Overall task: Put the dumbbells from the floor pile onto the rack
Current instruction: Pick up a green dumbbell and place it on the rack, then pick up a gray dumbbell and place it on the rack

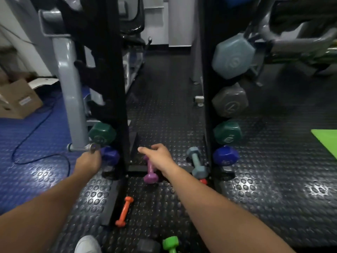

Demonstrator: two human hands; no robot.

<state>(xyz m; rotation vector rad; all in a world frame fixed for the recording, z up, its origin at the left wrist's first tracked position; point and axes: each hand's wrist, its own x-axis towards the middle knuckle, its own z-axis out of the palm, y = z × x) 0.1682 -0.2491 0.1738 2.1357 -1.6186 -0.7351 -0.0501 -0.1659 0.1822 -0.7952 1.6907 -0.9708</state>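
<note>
Presently, the right hand (pixel 156 156) hovers over the purple dumbbell (pixel 150 172), which lies on the studded floor (pixel 255 189) between the two black uprights of the rack (pixel 116 88). Its fingers are loosely extended and grasp nothing; the dumbbell's far end is hidden beneath them, so contact cannot be confirmed. The left hand (pixel 89 162) reaches to the blue dumbbell (pixel 109 155) at the lowest occupied slot of the left upright; its fingers are hidden behind the hand, so their state cannot be told.

Count on the floor: one purple, one orange dumbbell (pixel 124 211), one grey-blue dumbbell (pixel 197 164) just beside the right upright, one bright green dumbbell (pixel 171 243) at the bottom edge, and one small red piece (pixel 203 181), mostly hidden.

Count on the rack: left upright, two heads, green above blue. Right upright, four heads, top to bottom: pale blue, grey, green, blue.
</note>
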